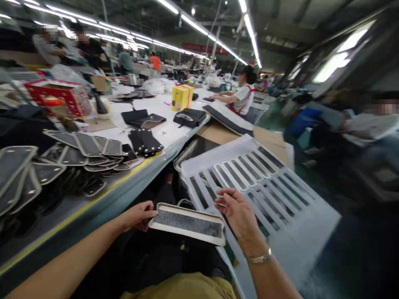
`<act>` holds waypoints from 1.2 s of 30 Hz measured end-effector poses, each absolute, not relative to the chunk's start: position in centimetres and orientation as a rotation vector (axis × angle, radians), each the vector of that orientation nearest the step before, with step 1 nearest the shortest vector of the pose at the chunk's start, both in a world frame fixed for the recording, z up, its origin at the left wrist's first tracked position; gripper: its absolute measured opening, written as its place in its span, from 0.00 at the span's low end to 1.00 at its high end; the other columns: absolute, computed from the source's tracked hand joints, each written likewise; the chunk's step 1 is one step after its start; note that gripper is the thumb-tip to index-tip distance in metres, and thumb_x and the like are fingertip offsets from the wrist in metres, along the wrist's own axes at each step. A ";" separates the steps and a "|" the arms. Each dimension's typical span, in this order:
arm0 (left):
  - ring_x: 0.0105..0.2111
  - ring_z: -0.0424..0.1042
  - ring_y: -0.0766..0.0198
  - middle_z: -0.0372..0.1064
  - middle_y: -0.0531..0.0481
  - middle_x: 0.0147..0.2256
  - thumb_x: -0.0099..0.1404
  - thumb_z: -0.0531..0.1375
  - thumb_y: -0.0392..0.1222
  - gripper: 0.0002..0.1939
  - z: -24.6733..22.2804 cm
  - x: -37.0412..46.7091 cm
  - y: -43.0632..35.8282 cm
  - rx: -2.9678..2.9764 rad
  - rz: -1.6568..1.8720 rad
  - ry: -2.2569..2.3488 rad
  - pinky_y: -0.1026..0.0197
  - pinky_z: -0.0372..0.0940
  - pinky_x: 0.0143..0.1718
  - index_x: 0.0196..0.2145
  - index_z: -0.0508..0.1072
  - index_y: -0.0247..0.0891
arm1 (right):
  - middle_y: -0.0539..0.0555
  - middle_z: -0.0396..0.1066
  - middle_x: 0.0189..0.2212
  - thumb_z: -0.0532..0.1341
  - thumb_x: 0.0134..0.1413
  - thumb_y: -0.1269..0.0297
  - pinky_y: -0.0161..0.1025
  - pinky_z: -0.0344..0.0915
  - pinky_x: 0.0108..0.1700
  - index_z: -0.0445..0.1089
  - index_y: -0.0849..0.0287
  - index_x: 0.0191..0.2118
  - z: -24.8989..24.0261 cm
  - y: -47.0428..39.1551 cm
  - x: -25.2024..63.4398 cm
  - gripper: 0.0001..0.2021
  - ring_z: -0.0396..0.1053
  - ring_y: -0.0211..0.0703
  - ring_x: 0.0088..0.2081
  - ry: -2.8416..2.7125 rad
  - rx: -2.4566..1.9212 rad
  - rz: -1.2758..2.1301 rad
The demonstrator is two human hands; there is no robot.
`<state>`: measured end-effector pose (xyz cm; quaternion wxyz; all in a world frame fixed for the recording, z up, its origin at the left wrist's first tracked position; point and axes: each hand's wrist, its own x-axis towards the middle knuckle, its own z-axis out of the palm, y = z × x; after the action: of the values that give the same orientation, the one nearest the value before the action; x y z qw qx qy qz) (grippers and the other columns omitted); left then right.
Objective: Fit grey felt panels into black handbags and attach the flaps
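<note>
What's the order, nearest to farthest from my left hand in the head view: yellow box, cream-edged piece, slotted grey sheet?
1. Cream-edged piece: held at one end by your left hand.
2. Slotted grey sheet: off to the right.
3. Yellow box: well ahead, on the table.

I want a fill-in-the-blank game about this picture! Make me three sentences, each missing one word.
1. The hand gripping the end of the pale-rimmed panel is the person's ____ one.
2. A shiny wristband circles the person's ____ wrist.
3. The pink-ribboned box is ____.

Missing words: left; right; yellow.
</note>
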<state>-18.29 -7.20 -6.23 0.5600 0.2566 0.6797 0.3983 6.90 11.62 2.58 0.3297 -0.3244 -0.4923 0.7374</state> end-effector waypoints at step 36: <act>0.15 0.65 0.68 0.64 0.58 0.17 0.52 0.62 0.59 0.25 -8.6 -19.5 -6.3 0.590 0.959 1.435 0.66 0.63 0.15 0.24 0.52 0.40 | 0.46 0.66 0.18 0.62 0.41 0.41 0.29 0.59 0.21 0.55 0.59 0.27 -4.6 13.9 13.3 0.25 0.66 0.32 0.17 -1.819 -1.639 2.331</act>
<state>-19.49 -6.29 -8.64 0.6122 0.2556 0.6223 0.4156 13.26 13.92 -4.63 -0.1193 -0.4813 -0.5343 0.6846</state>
